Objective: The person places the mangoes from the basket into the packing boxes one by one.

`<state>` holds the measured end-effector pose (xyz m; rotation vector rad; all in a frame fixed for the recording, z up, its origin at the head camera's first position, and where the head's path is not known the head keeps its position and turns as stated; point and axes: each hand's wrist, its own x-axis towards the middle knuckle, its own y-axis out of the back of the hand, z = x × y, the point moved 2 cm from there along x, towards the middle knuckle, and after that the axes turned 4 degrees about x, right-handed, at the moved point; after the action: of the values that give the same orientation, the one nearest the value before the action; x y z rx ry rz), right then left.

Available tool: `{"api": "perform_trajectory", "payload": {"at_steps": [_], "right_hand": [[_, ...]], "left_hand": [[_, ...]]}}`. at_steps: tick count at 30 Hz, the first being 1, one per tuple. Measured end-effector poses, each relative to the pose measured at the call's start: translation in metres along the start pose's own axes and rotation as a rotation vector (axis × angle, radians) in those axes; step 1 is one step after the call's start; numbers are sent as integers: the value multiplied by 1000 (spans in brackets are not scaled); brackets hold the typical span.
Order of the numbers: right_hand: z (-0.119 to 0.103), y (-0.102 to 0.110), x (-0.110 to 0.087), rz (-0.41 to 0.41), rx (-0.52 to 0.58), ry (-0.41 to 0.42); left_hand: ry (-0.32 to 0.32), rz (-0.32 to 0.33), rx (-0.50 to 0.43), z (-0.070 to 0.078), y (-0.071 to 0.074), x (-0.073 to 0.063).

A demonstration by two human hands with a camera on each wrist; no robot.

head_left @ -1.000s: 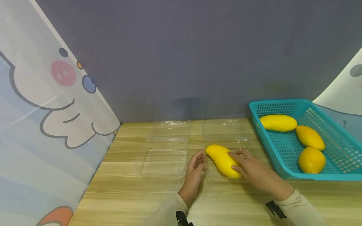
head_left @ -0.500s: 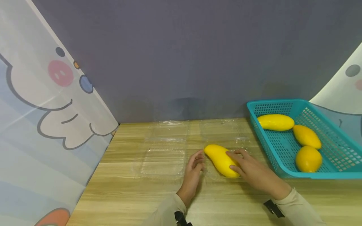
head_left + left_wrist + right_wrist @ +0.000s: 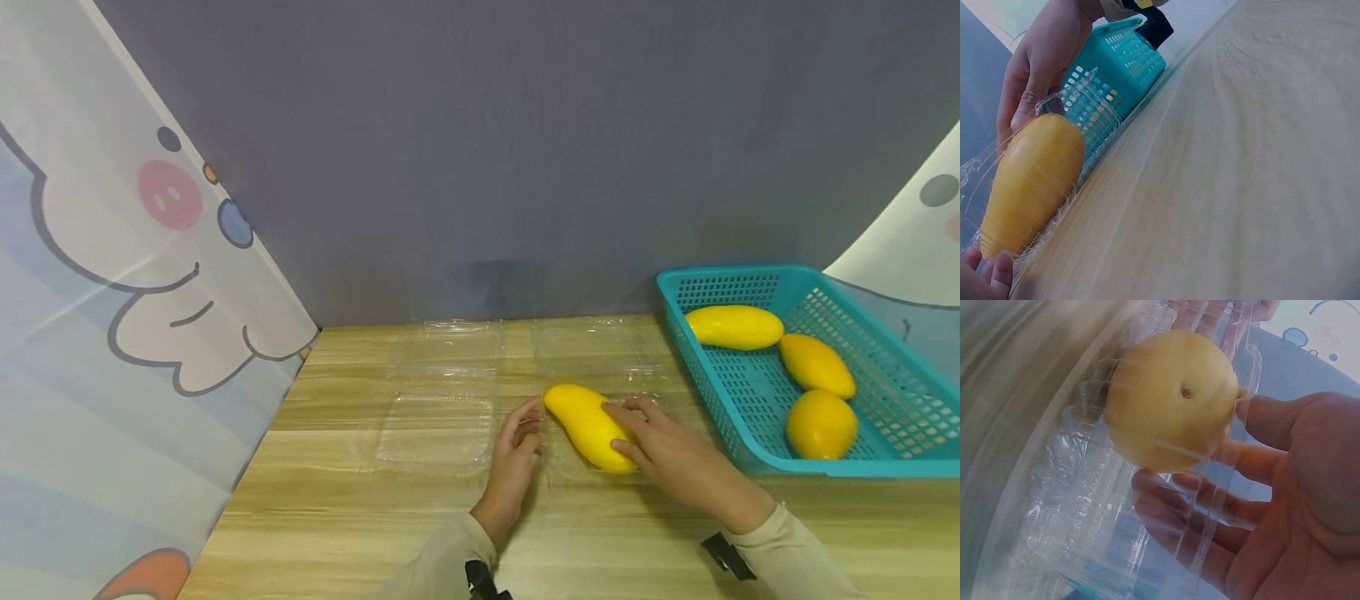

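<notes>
A large yellow mango point(image 3: 587, 425) lies slanted in the base of a clear plastic clamshell box point(image 3: 1100, 119), whose lid point(image 3: 592, 346) is folded back behind it. My right hand point(image 3: 678, 454) holds the mango's thicker near end, thumb and index finger on it; in the right wrist view the thumb point(image 3: 1272, 419) is at the box's rim. My left hand point(image 3: 513, 458) rests beside the box's left wall, fingers loosely bent around no object. Its fingertips point(image 3: 1002, 269) are right by the mango's narrow tip in the left wrist view.
A second clear box point(image 3: 435, 429), lid folded back, lies open to the left. At the right stands a turquoise basket point(image 3: 701, 375) with a long yellow mango point(image 3: 735, 327), an orange-yellow mango point(image 3: 817, 365) and a round yellow fruit point(image 3: 822, 425). A grey wall point(image 3: 480, 167) rises behind the wooden table point(image 3: 337, 500).
The head view shifts slightly. Both hands and the mango stay in the same place.
</notes>
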<state>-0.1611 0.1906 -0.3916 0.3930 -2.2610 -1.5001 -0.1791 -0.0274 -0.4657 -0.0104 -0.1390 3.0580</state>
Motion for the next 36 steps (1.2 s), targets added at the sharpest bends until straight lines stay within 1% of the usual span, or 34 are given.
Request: {"api": "perform_trajectory", "payload": {"at_steps": [7,11,14,19,23,28,31,36], "right_hand": [[0,-1,0,6,50,-16],[0,3,1,-2,50,-35],[2,14,0,0,41,-56],[12,45,-8,43,21,-91],[33,70,-17,64,16,-133],[69,92,-28,60,-15,-251],[89,99,-33,20,-48,-322],[119,102,-39,-77,-96,-408]], "left_hand": [[-9,1,-1,1,1,0],[-7,7,2,1,2,0],[-2,11,-2,1,1,0],[12,28,11,1,0,0],[11,33,20,2,-1,1],[5,25,17,3,-1,1],[5,23,17,3,0,0],[10,27,28,2,2,1]]}}
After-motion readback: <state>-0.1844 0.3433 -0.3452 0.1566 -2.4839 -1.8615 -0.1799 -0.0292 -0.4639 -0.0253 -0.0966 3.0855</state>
